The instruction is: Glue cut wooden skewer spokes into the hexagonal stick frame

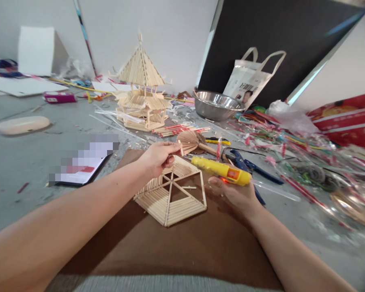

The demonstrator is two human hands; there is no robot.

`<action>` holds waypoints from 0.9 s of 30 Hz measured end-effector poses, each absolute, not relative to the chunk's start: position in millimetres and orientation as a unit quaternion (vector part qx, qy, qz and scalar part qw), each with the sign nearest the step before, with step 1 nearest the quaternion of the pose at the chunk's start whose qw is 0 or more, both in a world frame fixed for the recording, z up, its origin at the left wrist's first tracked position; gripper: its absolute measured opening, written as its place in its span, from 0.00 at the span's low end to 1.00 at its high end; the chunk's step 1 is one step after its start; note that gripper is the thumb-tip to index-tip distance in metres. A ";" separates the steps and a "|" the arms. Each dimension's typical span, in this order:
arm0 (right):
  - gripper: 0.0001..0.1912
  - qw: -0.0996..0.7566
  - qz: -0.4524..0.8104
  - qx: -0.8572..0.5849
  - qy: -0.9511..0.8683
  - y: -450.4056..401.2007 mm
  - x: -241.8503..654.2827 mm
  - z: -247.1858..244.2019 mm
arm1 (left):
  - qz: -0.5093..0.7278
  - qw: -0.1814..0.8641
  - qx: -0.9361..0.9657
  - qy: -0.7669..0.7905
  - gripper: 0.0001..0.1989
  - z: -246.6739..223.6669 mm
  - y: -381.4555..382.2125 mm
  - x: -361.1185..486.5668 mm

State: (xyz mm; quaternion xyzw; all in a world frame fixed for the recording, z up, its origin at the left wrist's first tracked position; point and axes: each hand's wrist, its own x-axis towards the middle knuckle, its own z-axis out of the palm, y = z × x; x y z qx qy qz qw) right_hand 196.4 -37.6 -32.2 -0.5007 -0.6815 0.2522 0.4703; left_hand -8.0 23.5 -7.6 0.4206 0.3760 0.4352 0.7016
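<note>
My left hand pinches a short wooden stick above the far side of a hexagonal stick frame. My right hand is wrapped round a yellow glue gun, its nozzle pointing left, close to the stick. A clear glue stick juts from the gun's rear. The frame lies flat on a brown board; rows of sticks fill its left and near sections, while sections on the right are open. One loose stick lies within an open section.
A stick-built pavilion stands beyond my hands. A phone lies at left, a metal bowl at the back. Blue-handled pliers, a yellow cutter, a brown fan-shaped piece and scraps lie behind and right of the gun.
</note>
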 end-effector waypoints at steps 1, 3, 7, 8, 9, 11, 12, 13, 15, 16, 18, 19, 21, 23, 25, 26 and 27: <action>0.10 0.476 0.249 -0.498 -0.681 -37.2 196.8 -33.3 | 0.434 0.701 0.422 0.377 0.07 -7.6 23.3 -8.0; 0.10 0.483 0.246 -0.495 -0.679 -36.7 197.7 -35.5 | 0.434 0.701 0.422 0.377 0.07 -7.5 23.2 -7.9; 0.09 0.479 0.243 -0.496 -0.682 -36.5 198.8 -37.0 | 0.434 0.700 0.424 0.377 0.07 -7.4 23.7 -7.5; 0.09 0.479 0.240 -0.495 -0.684 -36.5 198.9 -36.8 | 0.433 0.700 0.425 0.376 0.07 -7.4 23.9 -7.4; 0.09 0.480 0.237 -0.495 -0.685 -36.5 198.9 -36.6 | 0.432 0.701 0.426 0.375 0.07 -7.4 24.0 -7.4; 0.08 0.481 0.232 -0.493 -0.687 -36.1 198.7 -36.2 | 0.431 0.701 0.427 0.375 0.07 -7.2 23.9 -7.3; 0.08 0.481 0.233 -0.491 -0.688 -35.8 198.6 -36.1 | 0.430 0.701 0.427 0.377 0.07 -6.9 23.8 -7.3; 0.08 0.482 0.233 -0.489 -0.688 -35.6 198.4 -36.2 | 0.430 0.700 0.425 0.379 0.07 -6.5 23.6 -7.3; 0.08 0.484 0.236 -0.486 -0.688 -35.2 198.0 -36.7 | 0.431 0.699 0.422 0.384 0.06 -5.7 23.2 -7.3; 0.08 0.485 0.237 -0.485 -0.688 -35.0 197.9 -37.1 | 0.431 0.698 0.422 0.385 0.06 -5.4 23.0 -7.3; 0.08 0.487 0.240 -0.484 -0.686 -34.9 197.9 -37.6 | 0.431 0.699 0.422 0.385 0.06 -4.9 22.8 -7.2; 0.08 0.488 0.241 -0.484 -0.686 -34.9 198.0 -37.7 | 0.430 0.699 0.422 0.386 0.06 -4.8 22.7 -7.2; 0.09 0.488 0.241 -0.484 -0.685 -34.8 198.4 -37.5 | 0.430 0.698 0.422 0.387 0.06 -4.8 22.7 -7.2; 0.09 0.487 0.237 -0.485 -0.686 -34.6 198.6 -37.0 | 0.430 0.696 0.424 0.388 0.06 -4.7 22.8 -7.2; 0.08 0.485 0.236 -0.485 -0.688 -34.5 198.5 -36.4 | 0.430 0.695 0.427 0.387 0.06 -4.6 22.8 -7.2; 0.08 0.485 0.236 -0.485 -0.688 -34.6 198.4 -36.1 | 0.431 0.695 0.426 0.388 0.06 -4.5 22.8 -7.2; 0.08 0.486 0.236 -0.486 -0.687 -34.7 198.2 -36.0 | 0.431 0.695 0.426 0.388 0.06 -4.4 22.8 -7.2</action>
